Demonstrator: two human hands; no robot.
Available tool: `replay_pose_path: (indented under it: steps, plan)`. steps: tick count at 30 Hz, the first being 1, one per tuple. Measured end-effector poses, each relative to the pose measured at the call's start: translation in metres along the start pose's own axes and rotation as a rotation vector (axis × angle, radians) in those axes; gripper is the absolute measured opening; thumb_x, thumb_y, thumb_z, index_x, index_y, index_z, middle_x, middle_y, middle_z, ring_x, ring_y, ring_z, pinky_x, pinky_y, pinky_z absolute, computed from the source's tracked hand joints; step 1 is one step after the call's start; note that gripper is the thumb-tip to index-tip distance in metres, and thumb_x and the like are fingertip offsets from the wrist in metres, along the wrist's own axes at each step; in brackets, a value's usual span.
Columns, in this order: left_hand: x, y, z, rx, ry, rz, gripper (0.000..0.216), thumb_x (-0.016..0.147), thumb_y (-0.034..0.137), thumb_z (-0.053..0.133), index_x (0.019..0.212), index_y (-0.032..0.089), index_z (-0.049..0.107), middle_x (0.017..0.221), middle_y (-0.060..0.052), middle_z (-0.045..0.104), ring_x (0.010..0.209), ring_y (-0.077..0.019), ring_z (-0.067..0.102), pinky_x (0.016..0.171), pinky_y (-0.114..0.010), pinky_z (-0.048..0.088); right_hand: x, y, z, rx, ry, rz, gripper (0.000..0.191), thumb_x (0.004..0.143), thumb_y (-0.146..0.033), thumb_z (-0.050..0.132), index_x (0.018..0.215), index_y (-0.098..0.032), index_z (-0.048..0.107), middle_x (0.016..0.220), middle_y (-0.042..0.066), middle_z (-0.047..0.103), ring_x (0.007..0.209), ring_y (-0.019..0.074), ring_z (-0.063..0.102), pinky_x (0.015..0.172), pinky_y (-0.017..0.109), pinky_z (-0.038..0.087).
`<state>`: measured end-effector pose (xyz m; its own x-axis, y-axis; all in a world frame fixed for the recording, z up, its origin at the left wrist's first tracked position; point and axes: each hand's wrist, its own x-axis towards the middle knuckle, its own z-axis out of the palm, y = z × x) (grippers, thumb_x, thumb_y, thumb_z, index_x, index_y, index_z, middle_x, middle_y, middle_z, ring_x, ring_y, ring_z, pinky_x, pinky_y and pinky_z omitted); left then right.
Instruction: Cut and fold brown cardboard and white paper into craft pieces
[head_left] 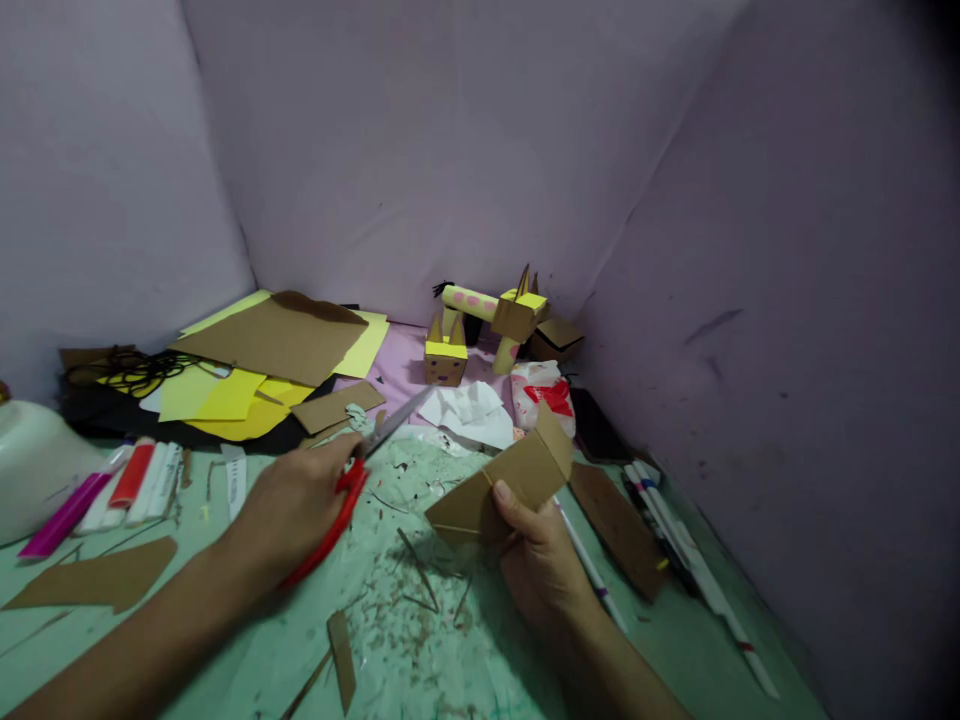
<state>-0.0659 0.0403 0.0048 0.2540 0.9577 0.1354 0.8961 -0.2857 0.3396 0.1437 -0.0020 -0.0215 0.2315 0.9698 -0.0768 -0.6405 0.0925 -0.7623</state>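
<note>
My left hand [296, 505] grips a pair of red-handled scissors [399, 420], whose metal blades point up and to the right over the table. Held between thumb and fingers of my right hand [536, 555] is a piece of brown cardboard [495, 490], creased and bent up at its far right end. The scissors and the cardboard are apart. Beyond them stand a small cardboard box head [445, 362] with a yellow top, pointed ears and a drawn face, and a yellow tube animal [471, 302] with pink spots and a box head.
Cardboard and yellow paper sheets [274, 335] lie at the back left, with black string [142, 370] beside them. Markers [135, 480] sit at the left, pens [697, 575] at the right. Crumpled white paper [469, 412] lies mid-table. Cardboard scraps [341, 660] litter the green table cover [420, 660].
</note>
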Motion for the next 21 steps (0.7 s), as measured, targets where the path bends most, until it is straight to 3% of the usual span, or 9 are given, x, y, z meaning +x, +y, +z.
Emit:
replay_pose_path:
  steps: [4,11,14,18,21]
  plan:
    - [0.016,-0.027,-0.007,0.196,-0.088,-0.147,0.04,0.087,0.034,0.036,0.109,0.013,0.061,0.088,-0.021,0.07,0.081,-0.0387,0.066,0.059,-0.04,0.046,-0.001,0.002,0.002,-0.021,-0.047,0.041,0.064,0.066,-0.018,0.077,0.124,-0.026,0.052,0.097,0.001,0.074,0.088,0.0209,0.069,0.085,0.039,0.053]
    - [0.02,-0.048,-0.005,0.252,-0.095,-0.184,0.039,0.085,0.032,0.039,0.113,0.014,0.06,0.095,-0.016,0.07,0.086,-0.0323,0.066,0.065,-0.035,0.047,0.001,0.005,-0.004,0.005,-0.054,0.302,0.037,0.069,-0.038,0.074,0.098,-0.016,0.067,0.089,0.007,0.076,0.09,0.028,0.069,0.086,0.044,0.051]
    - [0.02,-0.05,-0.008,0.303,-0.13,-0.196,0.04,0.08,0.031,0.045,0.114,0.016,0.06,0.091,-0.013,0.07,0.083,-0.0315,0.067,0.063,-0.035,0.047,0.002,0.004,-0.009,-0.003,-0.131,0.357,0.036,0.075,-0.042,0.068,0.098,-0.015,0.068,0.089,0.009,0.075,0.091,0.0275,0.069,0.086,0.043,0.051]
    - [0.016,-0.043,-0.014,0.357,-0.151,-0.209,0.042,0.081,0.04,0.046,0.114,0.018,0.06,0.091,-0.017,0.069,0.083,-0.0373,0.065,0.061,-0.041,0.047,0.002,0.002,-0.01,0.009,-0.201,0.386,0.037,0.08,-0.046,0.061,0.102,-0.017,0.067,0.089,0.008,0.075,0.09,0.0255,0.069,0.086,0.042,0.05]
    - [0.007,-0.024,-0.018,0.224,-0.011,-0.205,0.043,0.084,0.042,0.041,0.114,0.016,0.059,0.094,-0.017,0.068,0.084,-0.0362,0.064,0.063,-0.042,0.046,0.0,0.002,-0.007,-0.016,-0.253,0.386,0.039,0.08,-0.049,0.06,0.099,-0.016,0.068,0.086,0.007,0.075,0.088,0.0249,0.069,0.085,0.041,0.05]
